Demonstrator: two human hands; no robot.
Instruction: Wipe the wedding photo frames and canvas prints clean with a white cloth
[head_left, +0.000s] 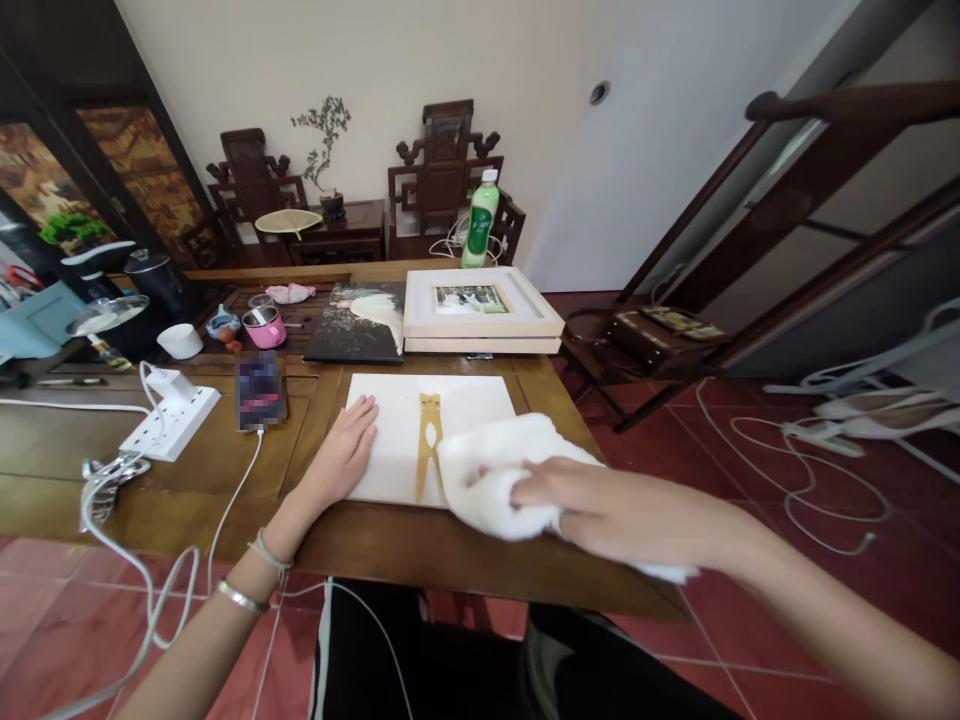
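A white rectangular panel lies flat on the wooden table in front of me. On its middle is a long gold-coloured piece with an oval opening and a forked lower end. My left hand rests on the panel's left edge, fingers stretched out and holding nothing. My right hand grips a white towel, which is bunched over the panel's right side and hides that part of it. The towel's tail hangs toward the table's front right corner.
Behind the panel stand stacked light wooden picture frames, a dark picture and a green bottle. Leftward are a phone, a white power strip with trailing cables, a pink cup and a white cup.
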